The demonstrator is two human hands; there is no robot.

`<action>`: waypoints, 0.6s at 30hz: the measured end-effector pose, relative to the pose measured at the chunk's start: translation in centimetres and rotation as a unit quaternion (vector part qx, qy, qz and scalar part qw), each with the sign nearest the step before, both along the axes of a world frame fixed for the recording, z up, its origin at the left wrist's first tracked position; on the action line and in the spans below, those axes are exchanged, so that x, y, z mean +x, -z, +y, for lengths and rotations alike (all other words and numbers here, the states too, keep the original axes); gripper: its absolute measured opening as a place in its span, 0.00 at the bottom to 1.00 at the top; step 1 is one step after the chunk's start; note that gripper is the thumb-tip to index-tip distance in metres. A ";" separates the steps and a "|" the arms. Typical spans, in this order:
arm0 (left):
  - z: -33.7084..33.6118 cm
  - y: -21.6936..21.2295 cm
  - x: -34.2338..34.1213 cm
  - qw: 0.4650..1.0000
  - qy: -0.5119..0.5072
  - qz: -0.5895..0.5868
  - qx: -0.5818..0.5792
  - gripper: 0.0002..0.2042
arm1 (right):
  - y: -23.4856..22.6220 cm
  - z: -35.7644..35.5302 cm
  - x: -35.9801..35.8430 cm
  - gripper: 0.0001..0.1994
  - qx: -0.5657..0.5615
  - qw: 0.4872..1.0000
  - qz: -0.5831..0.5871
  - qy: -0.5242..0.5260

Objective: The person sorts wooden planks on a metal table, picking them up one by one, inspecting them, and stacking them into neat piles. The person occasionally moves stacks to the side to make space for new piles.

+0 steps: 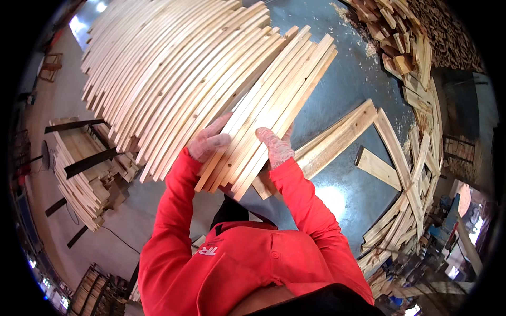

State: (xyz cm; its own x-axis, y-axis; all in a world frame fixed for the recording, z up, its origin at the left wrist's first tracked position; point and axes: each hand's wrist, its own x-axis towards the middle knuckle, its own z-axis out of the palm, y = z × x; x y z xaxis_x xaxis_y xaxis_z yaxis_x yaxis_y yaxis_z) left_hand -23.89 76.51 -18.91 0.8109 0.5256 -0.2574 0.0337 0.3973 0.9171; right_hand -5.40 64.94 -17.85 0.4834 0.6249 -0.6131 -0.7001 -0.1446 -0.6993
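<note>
A bundle of several pale wooden strips (274,105) lies side by side between my two gloved hands, slanting away to the upper right. My left hand (208,141) closes on the bundle's left side near its close end, thumb across the top. From the right side, my right hand (276,145) presses the same strips, its fingers partly over the top; the rest of them is hidden. Left of the bundle, a wide row of similar strips (168,79) is laid out, with a narrow gap nearest the bundle.
The strips rest on a grey table (358,79) dusted with shavings. Wider boards (337,137) and a short board (378,168) lie to the right. Beyond is a heap of loose wood pieces (400,210). Stacked planks (79,168) sit at left on a rack with dark bars.
</note>
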 end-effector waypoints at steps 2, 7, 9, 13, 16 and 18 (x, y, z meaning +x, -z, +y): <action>0.1 -1.5 0.2 0.994 -0.033 -0.016 -0.107 0.36 | 1.2 0.5 0.0 0.58 0.016 1.000 0.015 -0.006; 4.7 -2.3 -0.8 0.998 -0.039 0.033 -0.047 0.31 | 4.5 5.6 -0.9 0.57 0.077 0.990 0.073 -0.096; 7.7 -0.6 -3.0 0.994 -0.051 0.070 -0.064 0.31 | 4.1 8.5 -2.0 0.59 0.027 0.984 0.018 -0.175; 17.6 4.4 -12.2 0.980 -0.061 0.177 0.072 0.29 | -1.2 14.4 -4.1 0.65 -0.175 0.924 -0.176 -0.292; 20.9 3.2 -15.0 0.937 -0.115 0.252 0.215 0.25 | -2.9 17.7 -5.0 0.65 -0.153 0.913 -0.168 -0.339; 20.5 -1.2 -14.1 0.798 -0.070 0.503 0.323 0.26 | -3.2 20.0 -5.1 0.66 -0.149 0.904 -0.175 -0.361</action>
State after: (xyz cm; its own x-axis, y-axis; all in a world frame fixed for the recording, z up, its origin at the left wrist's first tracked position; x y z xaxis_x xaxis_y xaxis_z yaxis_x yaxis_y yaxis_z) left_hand -37.99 96.97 -17.69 0.2863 0.8795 -0.3801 0.8796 -0.0840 0.4682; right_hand -10.53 84.94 -14.67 0.2125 0.6871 -0.6948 -0.0902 -0.6942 -0.7141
